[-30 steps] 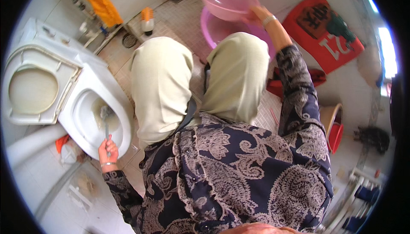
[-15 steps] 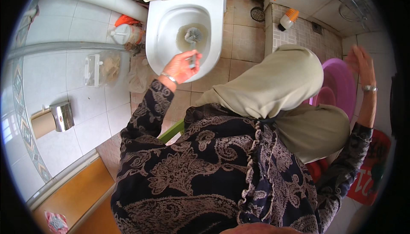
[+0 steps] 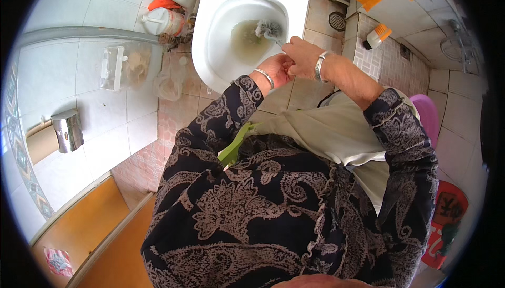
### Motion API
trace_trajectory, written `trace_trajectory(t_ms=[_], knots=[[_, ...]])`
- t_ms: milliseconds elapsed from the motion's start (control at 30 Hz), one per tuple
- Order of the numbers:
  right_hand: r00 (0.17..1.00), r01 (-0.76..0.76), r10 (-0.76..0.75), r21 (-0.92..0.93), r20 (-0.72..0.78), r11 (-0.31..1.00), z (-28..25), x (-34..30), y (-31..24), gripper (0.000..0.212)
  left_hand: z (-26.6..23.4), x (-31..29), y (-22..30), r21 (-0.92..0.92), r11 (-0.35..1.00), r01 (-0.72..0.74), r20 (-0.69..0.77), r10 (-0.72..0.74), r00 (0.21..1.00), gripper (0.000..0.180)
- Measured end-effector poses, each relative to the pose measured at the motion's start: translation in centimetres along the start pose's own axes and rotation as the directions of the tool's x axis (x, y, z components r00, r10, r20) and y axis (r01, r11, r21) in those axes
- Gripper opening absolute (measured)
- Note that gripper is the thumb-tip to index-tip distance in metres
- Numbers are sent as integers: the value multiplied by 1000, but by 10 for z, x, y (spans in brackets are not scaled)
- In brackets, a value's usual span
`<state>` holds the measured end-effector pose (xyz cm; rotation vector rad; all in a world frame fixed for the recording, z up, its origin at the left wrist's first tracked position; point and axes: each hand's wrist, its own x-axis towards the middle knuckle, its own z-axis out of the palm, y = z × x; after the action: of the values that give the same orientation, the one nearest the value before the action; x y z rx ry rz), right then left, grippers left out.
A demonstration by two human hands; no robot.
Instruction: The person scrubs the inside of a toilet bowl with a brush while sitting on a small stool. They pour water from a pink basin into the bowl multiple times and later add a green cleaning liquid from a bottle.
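A toilet brush [image 3: 269, 29] with a round grey-white bristle head is tilted over the toilet bowl [image 3: 213, 41], its head at the right edge of the murky water. My right hand [image 3: 306, 59] is closed around the brush handle at the bowl's front right rim. Just to its left and touching it, my left hand [image 3: 276, 71] is closed at the lower end of the handle. My fingers and most of the grip are hidden between the two hands.
A white bottle [image 3: 158, 21] and pipes stand left of the toilet. A clear wall box [image 3: 112, 68] and a paper holder [image 3: 67, 130] are on the left wall. An orange-topped bottle [image 3: 377, 36] lies on the tiled ledge at right, with a purple basin [image 3: 425, 114] nearer.
My right hand has come from the far right to the brush handle beside my left hand. The brush and left hand have shifted right, and the whole view has shifted.
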<state>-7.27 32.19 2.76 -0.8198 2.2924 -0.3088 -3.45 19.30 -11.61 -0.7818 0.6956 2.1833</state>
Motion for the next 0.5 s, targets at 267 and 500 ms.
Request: trace_trajectory(t_ms=[267,500], knots=[[992,-96,79,-190,-96,977,9,3,-14,46,13,0,2,-64,998,-12,38,14,999,11],[939,-314,273,-199,-210,928,17,3,-38,45,18,-30,-3,144,988,-51,152,29,988,22]])
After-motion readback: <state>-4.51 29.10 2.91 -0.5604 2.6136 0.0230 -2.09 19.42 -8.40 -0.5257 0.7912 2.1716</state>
